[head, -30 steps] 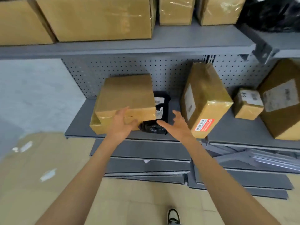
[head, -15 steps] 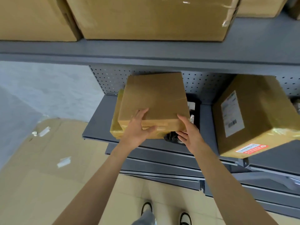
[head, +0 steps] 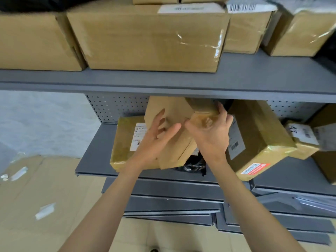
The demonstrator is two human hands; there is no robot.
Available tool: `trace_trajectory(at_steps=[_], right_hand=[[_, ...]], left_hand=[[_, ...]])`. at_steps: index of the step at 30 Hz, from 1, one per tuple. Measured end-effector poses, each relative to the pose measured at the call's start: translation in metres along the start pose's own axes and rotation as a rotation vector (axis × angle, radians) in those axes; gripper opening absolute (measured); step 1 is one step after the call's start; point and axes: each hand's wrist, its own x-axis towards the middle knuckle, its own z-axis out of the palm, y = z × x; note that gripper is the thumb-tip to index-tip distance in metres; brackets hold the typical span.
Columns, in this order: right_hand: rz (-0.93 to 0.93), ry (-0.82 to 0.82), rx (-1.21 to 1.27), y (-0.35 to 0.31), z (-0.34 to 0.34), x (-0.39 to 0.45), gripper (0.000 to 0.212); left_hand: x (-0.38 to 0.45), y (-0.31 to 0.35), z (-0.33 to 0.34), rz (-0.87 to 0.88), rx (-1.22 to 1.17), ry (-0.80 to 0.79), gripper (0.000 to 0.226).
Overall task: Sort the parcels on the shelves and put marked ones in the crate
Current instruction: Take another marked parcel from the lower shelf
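A flat brown cardboard parcel (head: 174, 113) is tilted up on end over the lower grey shelf (head: 94, 157). My left hand (head: 156, 137) presses its fingers spread against the parcel's broad face. My right hand (head: 211, 131) grips the taped right corner from the side. Beneath it lies a taped parcel with a white label (head: 127, 140). A black plastic bag parcel (head: 192, 165) pokes out under the lifted one. To the right leans a large box with a red sticker (head: 254, 142).
The upper shelf (head: 254, 79) carries several big cardboard boxes (head: 149, 37) just above the lifted parcel. Smaller labelled boxes (head: 301, 139) stand at the far right. Loose grey shelf panels (head: 181, 208) lie on the floor below. Flattened cardboard (head: 36, 197) covers the floor at left.
The top parcel went from lying flat on the stack to standing tilted on end. Both hands shifted up onto it, and the labelled parcel underneath is uncovered. The view moved closer and higher.
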Motion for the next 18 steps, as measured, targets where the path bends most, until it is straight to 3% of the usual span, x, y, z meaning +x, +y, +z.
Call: trace_trajectory(at_steps=[3,6,13,18], right_hand=[[-0.272,0.049,-0.169,-0.012,-0.01,-0.012,0.109],[-0.475,0.026,-0.334,-0.013,-0.009,-0.032,0.102],[-0.865,-0.074,-0.536,0.016,0.013,-0.083,0.102],[-0.967,-0.247,-0.482,0.029,0.021,-0.093,0.085]], left_hand=[[-0.004,0.013,0.007,-0.027,-0.155,0.004,0.093],[-0.009,0.018,0.005,-0.075,-0.3,0.111,0.088],[-0.017,-0.001,-0.014,-0.396,-0.332,0.378,0.132],[-0.024,-0.025,-0.023,-0.435,-0.466,0.445,0.093]])
